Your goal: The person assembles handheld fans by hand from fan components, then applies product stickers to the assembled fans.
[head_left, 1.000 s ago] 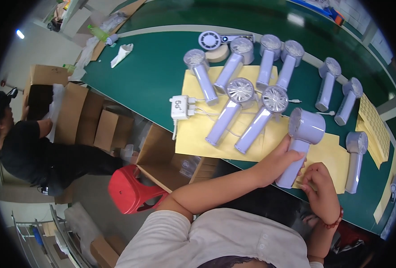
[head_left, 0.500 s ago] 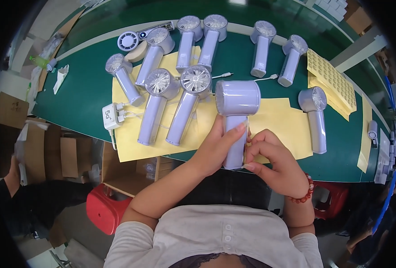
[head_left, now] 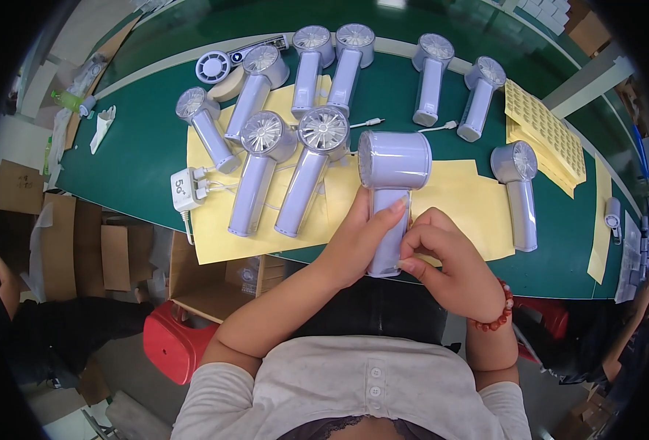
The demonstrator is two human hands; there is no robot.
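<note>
A lavender handheld fan (head_left: 395, 163) with a glossy surface stands upright before me, head up, over the table's near edge. Wrapped around its handle from the left is my left hand (head_left: 361, 238), the thumb lying along the front. My right hand (head_left: 441, 257), a bead bracelet on its wrist, is at the lower right edge of the handle. Its thumb and forefinger are pinched together there; whatever is between them is too small to tell. Nearest on the table are two similar fans, one (head_left: 262, 172) farther left and another (head_left: 311, 172) closer to the held one.
More lavender fans (head_left: 433, 81) lie across the green table (head_left: 134, 176), some on yellow sheets (head_left: 456, 191). A white charger (head_left: 186, 189) with cables sits at left. Yellow moulded trays (head_left: 544, 132) are stacked at right. Below are a red stool (head_left: 174, 345) and cardboard boxes (head_left: 123, 253). Other people sit at both sides.
The right fingers have shifted slightly up along the handle's edge and drawn closer together. My left hand keeps its hold on the fan. People at both sides have moved their arms.
</note>
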